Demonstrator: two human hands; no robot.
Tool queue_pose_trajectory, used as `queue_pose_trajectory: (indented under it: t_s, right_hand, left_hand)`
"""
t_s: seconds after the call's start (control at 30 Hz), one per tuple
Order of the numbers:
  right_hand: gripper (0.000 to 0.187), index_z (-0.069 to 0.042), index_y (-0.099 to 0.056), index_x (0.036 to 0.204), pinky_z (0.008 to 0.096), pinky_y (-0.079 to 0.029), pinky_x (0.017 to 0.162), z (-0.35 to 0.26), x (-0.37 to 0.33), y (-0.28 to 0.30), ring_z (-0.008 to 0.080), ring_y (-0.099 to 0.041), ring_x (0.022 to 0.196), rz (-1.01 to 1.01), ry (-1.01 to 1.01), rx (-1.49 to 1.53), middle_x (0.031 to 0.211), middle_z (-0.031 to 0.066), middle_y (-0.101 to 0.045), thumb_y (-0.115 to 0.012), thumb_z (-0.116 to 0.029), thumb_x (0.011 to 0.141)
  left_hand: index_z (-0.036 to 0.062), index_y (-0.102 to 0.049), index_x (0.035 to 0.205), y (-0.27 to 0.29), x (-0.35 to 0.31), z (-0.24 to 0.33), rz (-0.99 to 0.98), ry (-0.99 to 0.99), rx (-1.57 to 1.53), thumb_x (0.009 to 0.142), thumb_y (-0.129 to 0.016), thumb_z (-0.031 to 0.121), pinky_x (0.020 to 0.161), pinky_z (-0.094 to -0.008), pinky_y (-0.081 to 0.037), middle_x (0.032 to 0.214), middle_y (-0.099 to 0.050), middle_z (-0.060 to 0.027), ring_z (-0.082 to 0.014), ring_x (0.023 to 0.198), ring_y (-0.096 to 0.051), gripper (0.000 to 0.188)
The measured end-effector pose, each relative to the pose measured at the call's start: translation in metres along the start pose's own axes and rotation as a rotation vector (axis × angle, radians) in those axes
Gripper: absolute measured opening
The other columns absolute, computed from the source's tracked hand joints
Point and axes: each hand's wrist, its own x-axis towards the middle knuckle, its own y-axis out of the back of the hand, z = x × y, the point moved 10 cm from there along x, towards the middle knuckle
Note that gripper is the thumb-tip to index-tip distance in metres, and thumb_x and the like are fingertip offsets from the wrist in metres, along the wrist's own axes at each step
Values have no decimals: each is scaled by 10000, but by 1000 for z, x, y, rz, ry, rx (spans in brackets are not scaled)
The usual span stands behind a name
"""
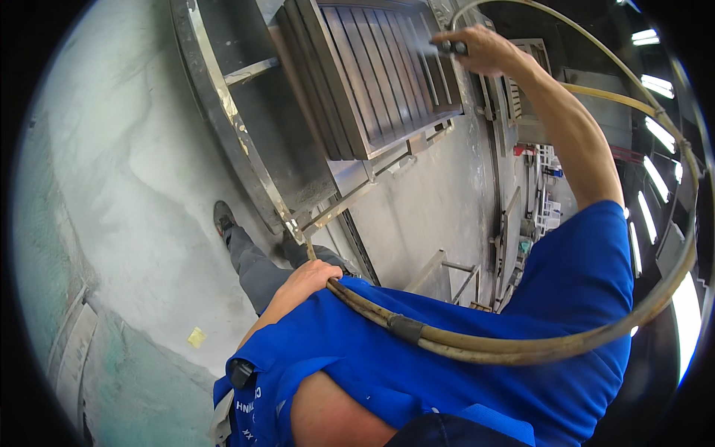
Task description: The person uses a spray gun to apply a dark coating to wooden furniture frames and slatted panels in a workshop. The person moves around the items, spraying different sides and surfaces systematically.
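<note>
My right hand (pixel 484 52) is closed around a spray gun (pixel 451 48), the arm stretched far forward. A whitish mist leaves the gun's tip toward a slatted metal panel (pixel 387 71) in a raised-edge frame. Several similar panels (pixel 316 82) stand stacked behind that one. Near my waist, my left hand (pixel 313 277) is wrapped around a yellowish hose (pixel 372 309). Dark tape (pixel 406 329) binds the hose partway along. From there the hose loops across my blue shirt and up the right side to the gun.
A metal frame cart (pixel 246 141) carries the panels. A pale, stained floor (pixel 164 149) spreads at the left, with a yellow scrap (pixel 196 337) on it. Small metal stands (pixel 465 279) and a cluttered shelf (pixel 550 194) are at the right, near ceiling lights (pixel 659 134).
</note>
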Motion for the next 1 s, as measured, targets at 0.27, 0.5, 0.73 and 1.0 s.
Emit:
queue_pose_trajectory:
  t_s: [0.27,0.5,0.73,1.0]
  right_hand:
    - [502,-325,-661,1422,444,-582,987,-19,-56,-6,327,-742,1009,-449,-107,-2,1094,154,-776,-674,-145,955]
    - [547,-304,-645,1436,484,-594,821,30,20,57,362,-738,809,196,-108,1,928,205,-755,-660,-86,934]
    - [561,-282,-653,1431,482,-591,862,38,-24,52,368,-752,891,119,-106,-5,983,198,-766,-657,-61,915]
    - [594,-225,-679,1415,433,-588,795,21,-175,3,266,-734,746,-33,-164,234,886,176,-769,-663,-39,851]
  left_hand:
    - [94,-625,1290,28,3,4,-23,-110,-74,952,-580,145,1028,-373,-453,1190,-638,-105,-310,1153,-613,344]
    - [91,-626,1291,34,-13,-2,25,-91,-90,946,-584,139,1031,-373,-453,1199,-639,-103,-309,1162,-613,351]
    - [74,-672,1229,13,-18,-7,37,-67,-138,932,-580,123,982,-380,-478,1169,-677,-126,-328,1128,-638,315]
    - [107,-742,1151,-94,21,-118,-505,196,239,912,-595,116,923,-394,-521,1091,-745,-122,-332,1068,-689,281]
